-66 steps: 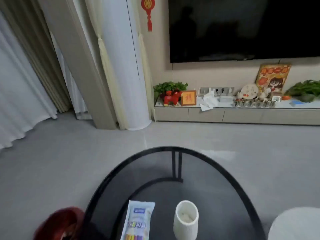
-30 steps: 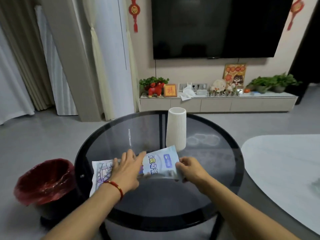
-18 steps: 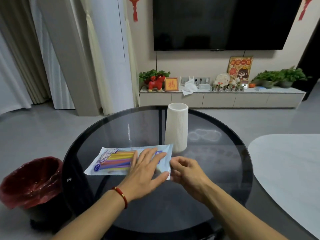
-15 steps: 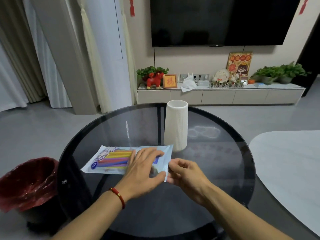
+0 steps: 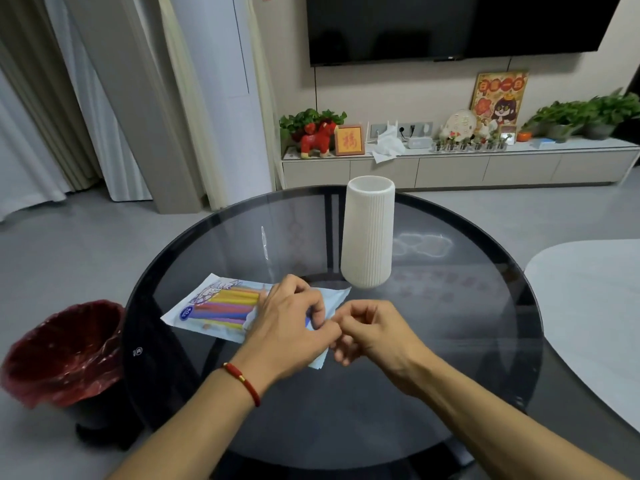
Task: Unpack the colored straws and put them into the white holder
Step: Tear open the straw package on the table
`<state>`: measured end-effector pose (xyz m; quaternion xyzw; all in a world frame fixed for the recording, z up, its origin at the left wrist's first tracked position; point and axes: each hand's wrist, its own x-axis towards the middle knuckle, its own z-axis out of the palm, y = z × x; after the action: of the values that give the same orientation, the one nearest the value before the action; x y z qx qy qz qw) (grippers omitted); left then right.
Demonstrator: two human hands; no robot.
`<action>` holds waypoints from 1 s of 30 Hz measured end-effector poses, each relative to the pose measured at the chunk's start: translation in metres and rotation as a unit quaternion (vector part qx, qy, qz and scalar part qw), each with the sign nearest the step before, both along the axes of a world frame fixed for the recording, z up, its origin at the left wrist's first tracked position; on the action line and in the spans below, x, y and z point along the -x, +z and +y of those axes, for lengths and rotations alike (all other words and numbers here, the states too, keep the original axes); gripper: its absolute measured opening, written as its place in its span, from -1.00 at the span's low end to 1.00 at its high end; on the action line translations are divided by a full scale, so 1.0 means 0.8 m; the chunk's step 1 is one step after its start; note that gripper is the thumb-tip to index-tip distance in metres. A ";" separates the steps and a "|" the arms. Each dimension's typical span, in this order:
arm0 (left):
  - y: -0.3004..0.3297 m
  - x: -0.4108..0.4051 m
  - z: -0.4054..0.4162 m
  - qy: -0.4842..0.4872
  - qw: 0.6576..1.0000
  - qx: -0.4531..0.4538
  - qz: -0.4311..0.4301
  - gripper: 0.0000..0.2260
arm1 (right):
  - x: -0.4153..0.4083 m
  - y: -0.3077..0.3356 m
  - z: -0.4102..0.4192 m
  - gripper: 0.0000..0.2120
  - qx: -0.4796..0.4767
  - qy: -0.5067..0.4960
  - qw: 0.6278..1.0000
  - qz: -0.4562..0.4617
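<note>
The packet of straws (image 5: pixel 221 308) lies flat on the glass table (image 5: pixel 450 341), its sealed end gathered up between the two hands while the coloured end sticks out to the left of them. The left hand (image 5: pixel 291 327) has its fingers curled onto the wrapper's near edge, and the right hand (image 5: pixel 370 332) pinches the same edge just beside it, thumb against forefinger, so both are closed on the plastic and set to tear. The white holder (image 5: pixel 367 233) stands upright just beyond the hands, close to the packet's far corner. A red-lined bin (image 5: pixel 59 351) sits on the floor well off to the left of the left hand. I'd worry about a sudden rip: if the film gives all at once, straws could spill across the slick glass or roll off, and a jerking hand might knock the tall holder over. Half a second ago the left palm lay spread flat on the packet; now its fingers have bunched up and the wrapper's end is lifted and crumpled.
</note>
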<state>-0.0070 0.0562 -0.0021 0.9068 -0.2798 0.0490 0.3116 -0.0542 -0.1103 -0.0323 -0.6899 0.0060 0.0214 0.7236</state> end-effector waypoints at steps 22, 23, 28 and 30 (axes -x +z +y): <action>-0.004 0.002 0.000 -0.059 0.996 0.029 -0.067 -0.68 | 0.006 -0.002 -0.008 -0.80 0.207 -0.093 0.973 0.047; -0.004 -0.001 0.000 -0.074 0.994 0.020 -0.074 -0.75 | 0.005 -0.003 -0.011 -0.80 0.261 -0.114 0.958 0.022; -0.015 -0.020 0.014 -0.165 0.977 -0.132 -0.025 -0.29 | 0.004 -0.001 -0.021 -0.72 0.322 -0.116 0.940 0.007; -0.023 -0.025 0.019 -0.187 0.958 -0.214 -0.037 0.15 | 0.005 0.000 -0.023 -0.72 0.318 -0.116 0.941 0.008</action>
<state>0.0132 0.0713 -0.0201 0.8813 -0.4595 -0.0377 0.1033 -0.0580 -0.1291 -0.0319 -0.8784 0.0983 -0.0603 0.4638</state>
